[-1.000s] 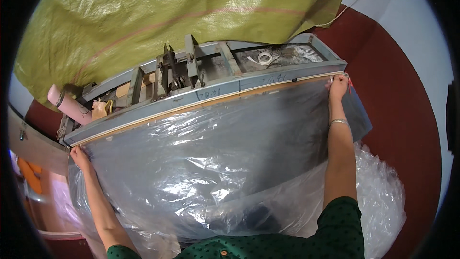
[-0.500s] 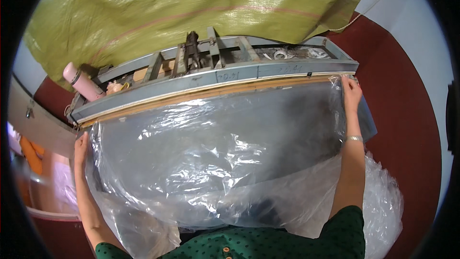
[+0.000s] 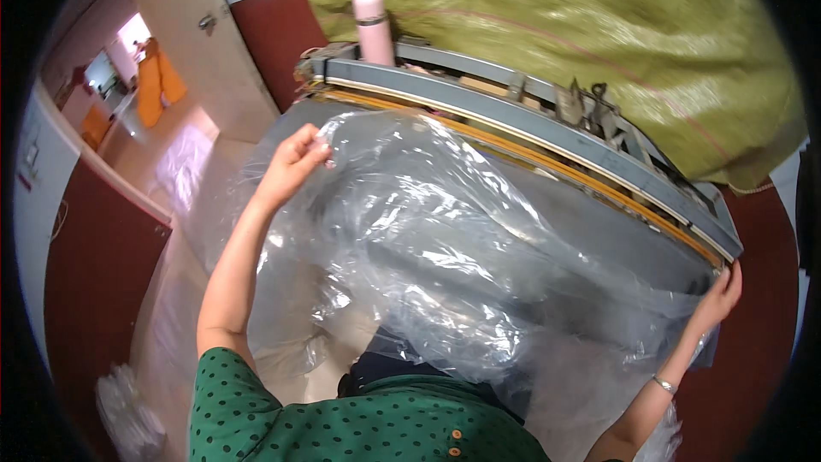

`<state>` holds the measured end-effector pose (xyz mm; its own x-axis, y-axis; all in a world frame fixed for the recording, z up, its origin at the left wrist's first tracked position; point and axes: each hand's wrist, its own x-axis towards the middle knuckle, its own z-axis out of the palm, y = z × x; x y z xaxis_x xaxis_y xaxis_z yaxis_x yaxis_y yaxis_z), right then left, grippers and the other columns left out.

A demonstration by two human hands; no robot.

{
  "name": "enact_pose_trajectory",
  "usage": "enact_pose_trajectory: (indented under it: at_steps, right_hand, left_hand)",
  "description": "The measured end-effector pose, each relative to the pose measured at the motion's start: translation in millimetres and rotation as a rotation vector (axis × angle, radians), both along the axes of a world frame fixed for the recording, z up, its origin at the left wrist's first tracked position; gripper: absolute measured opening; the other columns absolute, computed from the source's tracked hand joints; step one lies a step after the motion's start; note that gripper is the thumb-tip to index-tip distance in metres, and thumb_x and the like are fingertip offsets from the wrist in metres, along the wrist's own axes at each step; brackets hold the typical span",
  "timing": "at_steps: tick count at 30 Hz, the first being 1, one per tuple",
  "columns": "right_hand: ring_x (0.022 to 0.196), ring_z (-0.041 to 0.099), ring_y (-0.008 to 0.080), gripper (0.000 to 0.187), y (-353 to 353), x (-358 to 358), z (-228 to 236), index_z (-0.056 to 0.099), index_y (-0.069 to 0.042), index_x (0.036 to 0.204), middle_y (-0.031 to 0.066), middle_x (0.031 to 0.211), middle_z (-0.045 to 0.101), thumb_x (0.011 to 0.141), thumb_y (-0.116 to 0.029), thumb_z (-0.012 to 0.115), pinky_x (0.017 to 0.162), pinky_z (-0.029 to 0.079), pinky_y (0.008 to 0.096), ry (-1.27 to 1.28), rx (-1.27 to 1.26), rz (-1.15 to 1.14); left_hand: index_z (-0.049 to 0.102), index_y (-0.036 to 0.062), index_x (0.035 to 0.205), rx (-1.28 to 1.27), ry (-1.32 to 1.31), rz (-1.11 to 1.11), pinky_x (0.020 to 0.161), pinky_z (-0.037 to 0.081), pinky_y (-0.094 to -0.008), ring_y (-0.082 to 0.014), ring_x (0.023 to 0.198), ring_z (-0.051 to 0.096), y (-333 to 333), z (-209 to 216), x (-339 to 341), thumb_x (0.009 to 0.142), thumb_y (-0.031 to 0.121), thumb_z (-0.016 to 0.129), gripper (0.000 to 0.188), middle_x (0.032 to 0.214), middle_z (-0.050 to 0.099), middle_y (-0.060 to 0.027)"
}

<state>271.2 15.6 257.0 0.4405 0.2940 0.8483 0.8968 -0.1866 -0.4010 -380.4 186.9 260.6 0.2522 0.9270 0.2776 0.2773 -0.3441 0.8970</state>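
Note:
A large clear plastic sheet [image 3: 428,231] lies wrinkled over a grey tabletop [image 3: 581,214] and hangs down toward my body. My left hand [image 3: 299,156] pinches its upper left edge and holds it raised, so the film bulges up in a fold. At the far right corner of the tabletop, my right hand [image 3: 723,295] is closed on the film's other edge, close to the end of the metal frame. That grey metal frame [image 3: 513,124] runs along the far side, with an orange-yellow strip [image 3: 599,186] along its near face.
A pink bottle [image 3: 374,34] stands on the frame's left end. Behind hangs a yellow-green woven sheet [image 3: 547,8]. A door [image 3: 201,34] stands ajar at left, with orange things [image 3: 158,85] beyond. Bunched plastic [image 3: 128,415] lies at lower left.
My view has turned left. My left hand has lifted the film's left edge off the tabletop and brought it inward. My right hand stays at the far right corner.

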Motion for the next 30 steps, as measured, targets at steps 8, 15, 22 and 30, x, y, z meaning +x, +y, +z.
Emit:
enact_pose_trajectory:
  at_steps: [8,15,22,30]
  right_hand:
    - [0.096,0.051,0.0246,0.037,136.7,-352.6,35.7,0.054,0.000,0.099,0.0120,0.102,0.054,0.068,-0.016,0.067,0.084,0.040,0.0319,-0.021,-0.325,1.271]
    - [0.067,0.052,0.0062,0.012,161.9,-370.6,-11.0,0.059,-0.003,0.074,-0.0008,0.069,0.057,0.077,-0.014,0.061,0.060,0.041,0.0193,0.612,-0.629,1.621]
    - [0.066,0.051,0.0064,0.017,97.7,-88.7,-67.1,0.063,-0.002,0.079,-0.0003,0.072,0.059,0.074,-0.018,0.063,0.062,0.041,0.0210,0.611,-0.405,0.477]
    - [0.068,0.057,0.0144,0.024,-219.4,250.2,-112.0,0.063,-0.002,0.089,0.0054,0.080,0.063,0.075,-0.021,0.062,0.063,0.047,0.0285,0.721,0.011,-0.294]
  left_hand:
    - [0.048,0.0033,0.078,0.164,0.152,0.033,0.066,0.039,-0.0239,-0.0110,0.070,0.049,-70.2,24.1,-24.2,0.080,0.013,0.057,0.013,0.073,0.050,-0.0027]
    - [0.053,0.0016,0.079,0.206,0.471,0.064,0.062,0.040,-0.0266,-0.0134,0.066,0.049,-94.1,33.4,-49.1,0.077,0.014,0.060,0.015,0.069,0.052,-0.0052]
    - [0.056,0.0021,0.080,-0.327,0.590,-0.231,0.061,0.042,-0.0312,-0.0169,0.065,0.054,-121.9,-55.3,-87.4,0.077,0.015,0.055,0.014,0.067,0.057,-0.0084]
    - [0.060,0.0071,0.084,-0.017,1.304,0.147,0.065,0.045,-0.0382,-0.0308,0.073,0.057,-49.9,-71.7,-178.7,0.058,0.008,0.056,0.026,0.076,0.060,-0.0125]
